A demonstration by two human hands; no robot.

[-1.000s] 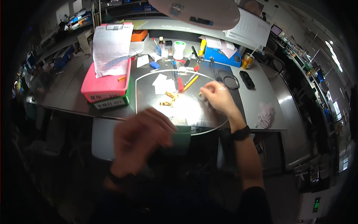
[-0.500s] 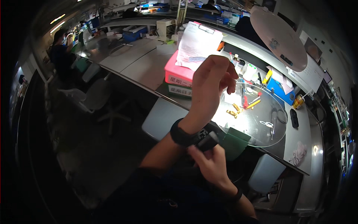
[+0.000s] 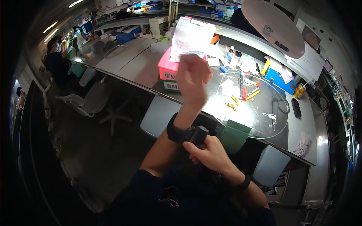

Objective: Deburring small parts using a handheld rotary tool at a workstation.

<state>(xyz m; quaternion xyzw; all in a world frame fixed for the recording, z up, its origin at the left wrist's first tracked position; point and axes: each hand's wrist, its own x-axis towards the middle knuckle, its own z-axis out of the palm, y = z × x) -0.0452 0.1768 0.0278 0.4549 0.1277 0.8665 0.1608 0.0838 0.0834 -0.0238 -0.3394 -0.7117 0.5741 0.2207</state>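
Observation:
My left hand (image 3: 193,77) is raised in front of the bench with its fingers bent, smeared by motion; nothing shows in it. A black strap (image 3: 175,130) circles my left wrist, and a small black box-shaped device (image 3: 197,136) sits on it. From the right, my right hand (image 3: 212,153) is closed on that device, thumb on its near side and the other fingers curled underneath, partly hidden. On my right wrist is a black band (image 3: 246,182). Behind my left hand, a clipboard with paper (image 3: 191,37) leans on a pink box (image 3: 166,67), which stands on a green one (image 3: 170,85).
A lit bench holds a round clear sheet (image 3: 260,130), brass-coloured pieces (image 3: 231,103), a yellow pen (image 3: 252,95) and white-handled scissors (image 3: 269,115). Overhead hangs a large lamp head (image 3: 273,26). Chairs (image 3: 88,100) stand left; a person (image 3: 56,58) sits farther off.
My left hand and the wrist device have shifted left in view. My right hand has moved up slightly, still on the device. The whole view has turned a little.

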